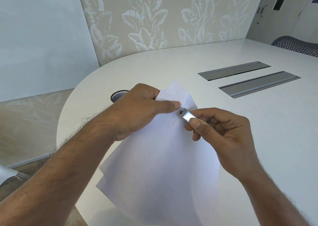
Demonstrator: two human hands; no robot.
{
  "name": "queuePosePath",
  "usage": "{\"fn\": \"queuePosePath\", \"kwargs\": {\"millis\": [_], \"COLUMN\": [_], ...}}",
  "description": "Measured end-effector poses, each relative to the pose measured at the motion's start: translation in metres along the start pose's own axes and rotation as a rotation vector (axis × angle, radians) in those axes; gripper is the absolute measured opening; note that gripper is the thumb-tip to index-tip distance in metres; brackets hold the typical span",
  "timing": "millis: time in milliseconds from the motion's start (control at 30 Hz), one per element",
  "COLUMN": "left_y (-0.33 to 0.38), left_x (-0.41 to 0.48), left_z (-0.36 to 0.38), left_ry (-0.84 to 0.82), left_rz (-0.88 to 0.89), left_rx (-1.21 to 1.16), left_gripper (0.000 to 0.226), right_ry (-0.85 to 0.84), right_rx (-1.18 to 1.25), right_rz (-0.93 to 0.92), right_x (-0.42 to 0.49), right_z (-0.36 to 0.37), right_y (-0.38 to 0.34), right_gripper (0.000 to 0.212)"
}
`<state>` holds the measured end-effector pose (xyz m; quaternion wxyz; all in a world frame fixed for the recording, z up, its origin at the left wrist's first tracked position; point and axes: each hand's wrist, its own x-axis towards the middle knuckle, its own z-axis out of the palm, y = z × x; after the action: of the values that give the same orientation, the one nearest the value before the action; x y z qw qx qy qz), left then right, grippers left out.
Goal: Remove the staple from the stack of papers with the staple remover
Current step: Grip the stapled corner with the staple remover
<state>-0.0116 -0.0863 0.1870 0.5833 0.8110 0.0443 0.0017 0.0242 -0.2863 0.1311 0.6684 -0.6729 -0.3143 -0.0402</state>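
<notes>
Rounded white table (223, 131) is occupying most of the head view, backed by a leaf-patterned wall panel (154, 19) and a plain pale panel at left. Two long metal hatches (234, 70) (259, 83) are lying flush in the tabletop at right, side by side. A dark mesh cup (117, 95) is standing on the table behind the left wrist, mostly hidden by it. A mesh chair back (296, 45) is showing at the far right edge, with a pale door (284, 10) beyond it.

The stack of papers (163, 156) is sitting in the middle of the view, its upper corner raised off the table and its lower part spreading toward the near table edge. The sheets are fanning apart slightly at the lower left corners.

The left hand (136, 110) is gripping the stack near its upper corner: the thumb is lying flat across the top sheet and the fingers are curling behind the paper, clamped on it.

The right hand (223, 132) is pinching the staple remover (186, 116) – a small silver metal tool – between thumb and curled fingers, closed firmly on its rear end. The tool's front end is pointing at the upper part of the stack, just beside the tip of the left thumb. Whether the tool's tip is touching the paper or merely hovering over it cannot be told from this angle.

Both bare forearms are reaching in from the lower edge of the view, the left one crossing the table's curved edge.
</notes>
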Motion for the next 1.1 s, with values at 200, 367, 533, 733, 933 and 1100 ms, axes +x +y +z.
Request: {"fn": "queuePosePath", "kwargs": {"millis": [200, 367, 533, 733, 933, 1100], "left_y": [-0.001, 0.004, -0.002, -0.006, -0.010, -0.013], "left_x": [-0.002, -0.009, -0.006, -0.005, -0.002, -0.001], "left_z": [-0.001, -0.001, -0.005, -0.007, -0.006, -0.011], "left_ry": [-0.034, -0.062, -0.066, -0.073, -0.052, -0.053], "left_rz": [0.026, 0.057, 0.073, 0.084, 0.085, 0.064], "left_rx": [0.006, 0.062, 0.071, 0.064, 0.056, 0.107], "left_gripper": [0.030, 0.069, 0.060, 0.056, 0.058, 0.058], "right_ry": [-0.011, -0.034, -0.068, -0.114, -0.187, -0.209], "right_rx": [0.037, 0.137, 0.249, 0.586, 1.005, 1.103], "right_rz": [0.024, 0.117, 0.284, 0.563, 0.878, 0.853], "right_x": [0.001, 0.003, 0.005, 0.007, 0.009, 0.014], "right_z": [0.001, -0.001, -0.005, -0.003, -0.003, -0.017], "right_y": [-0.003, -0.003, -0.001, -0.007, -0.007, -0.004], "right_gripper": [0.011, 0.013, 0.015, 0.019, 0.023, 0.028]}}
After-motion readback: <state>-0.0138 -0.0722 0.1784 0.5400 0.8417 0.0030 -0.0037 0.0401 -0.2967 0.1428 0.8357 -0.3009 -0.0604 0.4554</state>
